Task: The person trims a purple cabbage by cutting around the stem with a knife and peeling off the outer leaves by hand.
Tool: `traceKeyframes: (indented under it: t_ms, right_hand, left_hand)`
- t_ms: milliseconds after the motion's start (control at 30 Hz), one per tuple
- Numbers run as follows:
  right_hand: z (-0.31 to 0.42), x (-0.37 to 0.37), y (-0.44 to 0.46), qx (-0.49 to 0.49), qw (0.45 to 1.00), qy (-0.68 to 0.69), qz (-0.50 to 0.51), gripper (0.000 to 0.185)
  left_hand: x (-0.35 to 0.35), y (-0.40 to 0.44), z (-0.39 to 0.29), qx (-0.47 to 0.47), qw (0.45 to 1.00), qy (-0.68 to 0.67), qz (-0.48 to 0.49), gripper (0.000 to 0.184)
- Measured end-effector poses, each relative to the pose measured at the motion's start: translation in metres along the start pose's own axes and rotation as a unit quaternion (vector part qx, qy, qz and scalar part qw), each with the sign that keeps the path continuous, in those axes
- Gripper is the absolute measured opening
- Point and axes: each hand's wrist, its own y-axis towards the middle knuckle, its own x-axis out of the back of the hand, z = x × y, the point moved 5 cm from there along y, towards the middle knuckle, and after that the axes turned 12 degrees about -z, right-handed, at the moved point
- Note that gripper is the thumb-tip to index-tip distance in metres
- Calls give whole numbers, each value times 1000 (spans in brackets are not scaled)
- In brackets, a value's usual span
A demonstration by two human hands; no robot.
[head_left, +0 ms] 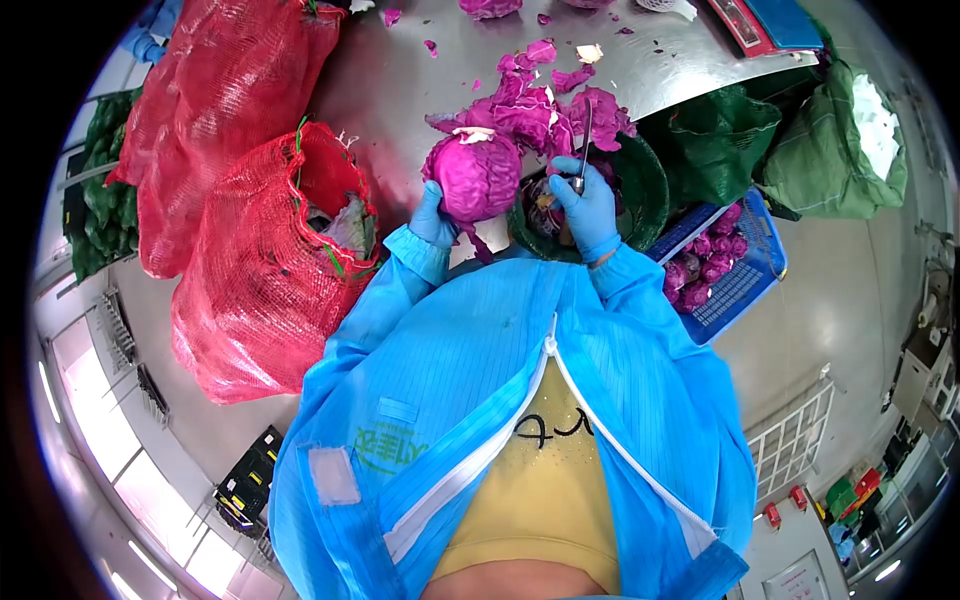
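A round red cabbage sits at the near edge of the metal table, its pale cut stem end facing up. My left hand, in a blue glove, grips it from the left side. In my gloved right hand is a knife, its blade pointing up and away from me. Loose purple cabbage leaves lie just beyond the cabbage. Below my right hand stands a dark green basket with leaf scraps inside, partly hidden by the hand.
A red mesh sack stands open at my left, with fuller red sacks behind it. At right are a blue crate of small red cabbages and green sacks. More scraps lie on the metal table.
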Motion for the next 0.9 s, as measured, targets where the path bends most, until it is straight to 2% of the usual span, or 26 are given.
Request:
traceKeyframes:
  t_ms: [33, 100, 133, 167, 200, 233, 300, 367, 433, 467, 533, 600, 700, 733, 767, 833, 900]
  right_hand:
    - [4, -7, -7, -33, 997, 64, 24, 32]
    - [18, -18, -18, -68, 989, 129, 33, 42]
    - [27, -20, -19, -66, 989, 129, 32, 42]
    - [32, -26, -20, -117, 977, 164, 65, 47]
    - [34, -32, -23, -167, 961, 197, 98, 53]
    - [37, -36, -21, -133, 966, 190, 113, 58]
    - [40, -42, -17, -142, 948, 268, 93, 57]
    - [44, -37, -8, -153, 933, 316, 76, 55]
    - [40, -31, 1, -165, 932, 314, 71, 51]
    - [45, -28, 4, -129, 958, 248, 60, 50]
    - [48, -32, 11, -71, 985, 153, 45, 45]
    - [48, -38, 17, -99, 978, 181, 42, 44]
    - [49, -40, 26, -126, 966, 224, 34, 41]
    - [53, -39, 28, -88, 982, 165, 34, 40]
    - [57, -39, 29, -50, 992, 107, 35, 39]
    - [65, -40, 17, -46, 996, 68, 22, 41]
    - [80, -47, 2, 120, 991, -38, 40, 48]
  left_hand:
    - [-15, -5, -2, 33, 998, -50, -34, 84]
    - [-32, -10, -8, 27, 999, -14, -32, 91]
    - [-37, -9, -6, 51, 996, -68, 20, 91]
    - [-43, -6, -6, 76, 987, -119, 75, 91]
    - [-51, -6, -8, 61, 988, -123, 64, 91]
    - [-55, -7, -10, 64, 988, -121, 69, 91]
    - [-57, -5, -11, 36, 999, 17, 23, 91]
    - [-53, 3, -18, 60, 997, 26, 51, 87]
    - [-81, -8, -46, -33, 987, 113, 107, 85]
    - [-75, -3, -45, -3, 995, 44, 95, 85]
    - [-75, 3, -34, 14, 996, 66, 55, 86]
    - [-76, 8, -29, 26, 996, 88, 22, 86]
    - [-82, 8, -22, 136, 982, -133, -15, 82]
    - [-86, 6, -28, 59, 996, -44, -51, 87]
    - [-88, 3, -30, 57, 996, -45, -52, 87]
    - [-94, -5, -36, 71, 993, -65, -67, 89]
    - [-90, -5, -35, 61, 993, -54, -90, 88]
